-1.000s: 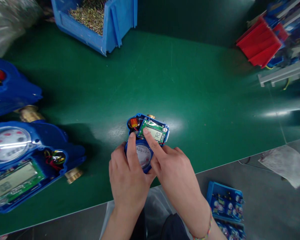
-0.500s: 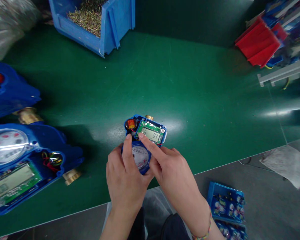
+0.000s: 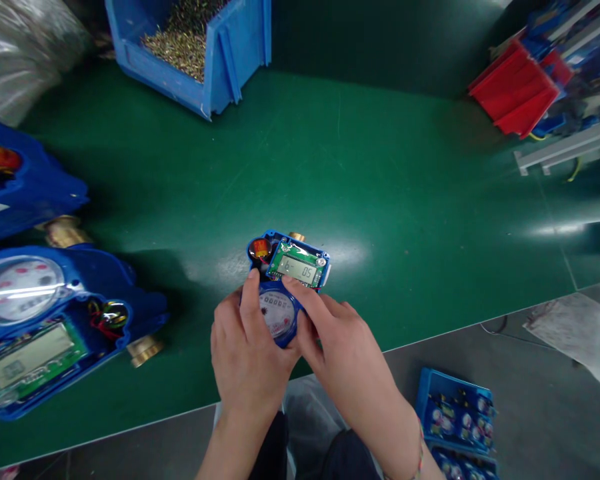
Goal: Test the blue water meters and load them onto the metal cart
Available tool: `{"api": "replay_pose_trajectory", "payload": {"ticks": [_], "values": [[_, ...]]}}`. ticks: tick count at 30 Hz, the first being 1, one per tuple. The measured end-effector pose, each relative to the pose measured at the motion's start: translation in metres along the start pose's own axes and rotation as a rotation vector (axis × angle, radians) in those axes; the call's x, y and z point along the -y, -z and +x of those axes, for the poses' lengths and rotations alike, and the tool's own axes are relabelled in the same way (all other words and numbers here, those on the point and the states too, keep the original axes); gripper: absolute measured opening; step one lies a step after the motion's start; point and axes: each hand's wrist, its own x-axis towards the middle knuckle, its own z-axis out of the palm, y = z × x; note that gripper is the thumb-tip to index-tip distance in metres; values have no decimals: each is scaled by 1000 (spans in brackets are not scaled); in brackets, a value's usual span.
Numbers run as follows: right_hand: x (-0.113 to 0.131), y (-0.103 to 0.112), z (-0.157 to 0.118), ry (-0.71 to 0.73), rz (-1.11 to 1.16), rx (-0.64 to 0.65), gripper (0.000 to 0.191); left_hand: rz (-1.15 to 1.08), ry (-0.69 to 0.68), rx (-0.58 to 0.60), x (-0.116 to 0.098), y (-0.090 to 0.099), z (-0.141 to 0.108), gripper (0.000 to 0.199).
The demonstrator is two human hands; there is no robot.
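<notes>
I hold the small blue water meter [image 3: 273, 280] just above the near edge of the bench [image 3: 300, 370], over the green mat [image 3: 330, 167], in both hands. My left hand [image 3: 247, 353] curls closely around its left side, with the thumb [image 3: 250, 300] upright against the housing. My right hand [image 3: 343, 353] closes narrowly around the lower right side, and the index finger [image 3: 300, 293] lies along the lower edge of the exposed green circuit board [image 3: 295, 263]. The board's LCD [image 3: 295, 269] reads 05, and the meter's round dial [image 3: 277, 315] sits between my hands.

The meter feels like a light, stiff plastic body, though the brass fitting [image 3: 296, 236] probably adds some weight at the far end. The open board and the round orange part [image 3: 260, 249] beside it look fragile, so the firmest places to hold are the blue rim and the housing around the dial.

Two larger blue meters [image 3: 25, 290] lie open near the left edge of the bench, with a loose brass fitting [image 3: 145, 351] beside them. A blue bin [image 3: 190, 87] of small brass parts stands at the far edge, and a red bin [image 3: 513, 87] sits toward the far right corner. Beyond the near edge, a blue tray [image 3: 453, 413] of circuit parts rests on the grey floor.
</notes>
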Motion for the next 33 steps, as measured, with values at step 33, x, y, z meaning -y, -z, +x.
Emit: {"api": "replay_pose_trajectory", "payload": {"ticks": [33], "values": [[-7, 7, -61, 36, 28, 108, 57, -6, 39, -89, -8, 2, -5, 79]]}}
